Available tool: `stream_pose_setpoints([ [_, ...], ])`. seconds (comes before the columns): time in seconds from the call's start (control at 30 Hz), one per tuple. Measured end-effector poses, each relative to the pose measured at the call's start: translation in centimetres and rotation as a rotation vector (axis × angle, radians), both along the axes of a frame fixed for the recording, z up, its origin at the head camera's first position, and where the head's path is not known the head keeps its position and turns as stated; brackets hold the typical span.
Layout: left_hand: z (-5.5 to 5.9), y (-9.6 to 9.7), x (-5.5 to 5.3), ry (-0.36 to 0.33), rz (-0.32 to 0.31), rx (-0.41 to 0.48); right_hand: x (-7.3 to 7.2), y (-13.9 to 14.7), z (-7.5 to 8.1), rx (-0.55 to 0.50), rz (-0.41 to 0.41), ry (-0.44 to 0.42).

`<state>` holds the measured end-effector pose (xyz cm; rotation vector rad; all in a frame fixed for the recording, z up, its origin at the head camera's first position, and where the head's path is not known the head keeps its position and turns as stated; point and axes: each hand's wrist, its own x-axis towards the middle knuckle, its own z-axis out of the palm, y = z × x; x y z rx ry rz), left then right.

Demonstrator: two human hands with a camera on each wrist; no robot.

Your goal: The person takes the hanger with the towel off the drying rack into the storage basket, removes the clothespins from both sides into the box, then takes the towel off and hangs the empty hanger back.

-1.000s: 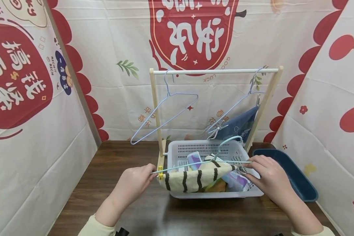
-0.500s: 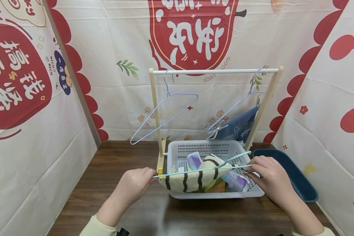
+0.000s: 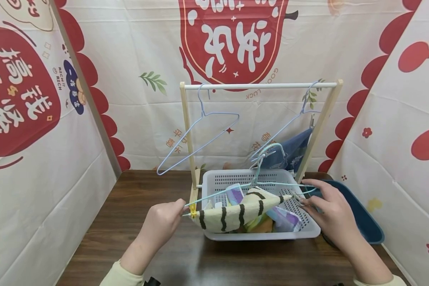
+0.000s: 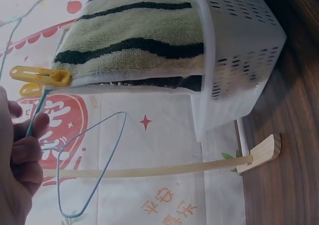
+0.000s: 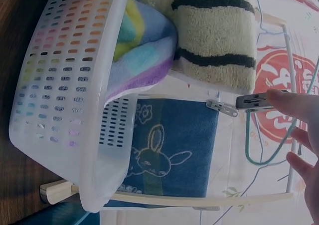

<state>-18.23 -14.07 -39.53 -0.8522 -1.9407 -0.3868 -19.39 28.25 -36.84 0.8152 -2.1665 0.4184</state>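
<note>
My left hand (image 3: 164,218) grips the left end of a teal wire hanger (image 3: 214,195). Beside its fingertips, a yellow clothespin (image 4: 40,76) clamps the corner of a cream towel with black stripes (image 3: 232,216) to the hanger. The towel sags over the basket's front. At the opposite end, my right hand (image 3: 330,206) pinches a grey clothespin (image 5: 254,101) near the towel's other corner; whether it bites the cloth is hard to tell. The hanger's right end loops beside the right hand's fingers. Its hook now points upward above the basket.
A white basket (image 3: 261,237) holds purple-and-blue cloth (image 3: 286,218). Behind it stands a wooden rack with a white rod (image 3: 257,85), bearing blue hangers (image 3: 196,126) and a blue rabbit towel (image 5: 169,150). A dark blue tray (image 3: 357,214) lies at right.
The hanger's hook first tipped down to the right, then swung up again. The hanger's right side rose, and my right hand's index finger lifted. The striped towel stayed nearly in place.
</note>
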Motion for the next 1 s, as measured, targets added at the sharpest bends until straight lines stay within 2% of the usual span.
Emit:
stream_pose_setpoints([
  [0.2,0.1,0.2,0.0,-0.066,0.041,0.072,0.2,0.4,-0.2,-0.054,-0.051,-0.014],
  [0.43,0.6,0.7,-0.1,-0.13,0.085,0.144,0.3,1.2,-0.8,-0.071,-0.093,-0.103],
  [0.6,1.7,1.6,-0.4,-0.119,0.095,0.203,0.5,1.5,-1.0,-0.107,-0.146,-0.161],
  [0.77,2.7,2.7,-0.7,-0.08,0.106,0.257,0.5,1.9,-1.3,-0.137,-0.18,-0.175],
  [0.9,2.8,3.7,-0.9,-0.088,0.139,0.325,0.6,2.3,-1.6,-0.155,-0.204,-0.186],
  [1.0,2.5,4.3,-0.8,-0.133,0.158,0.372,0.6,2.5,-1.9,-0.18,-0.232,-0.21],
])
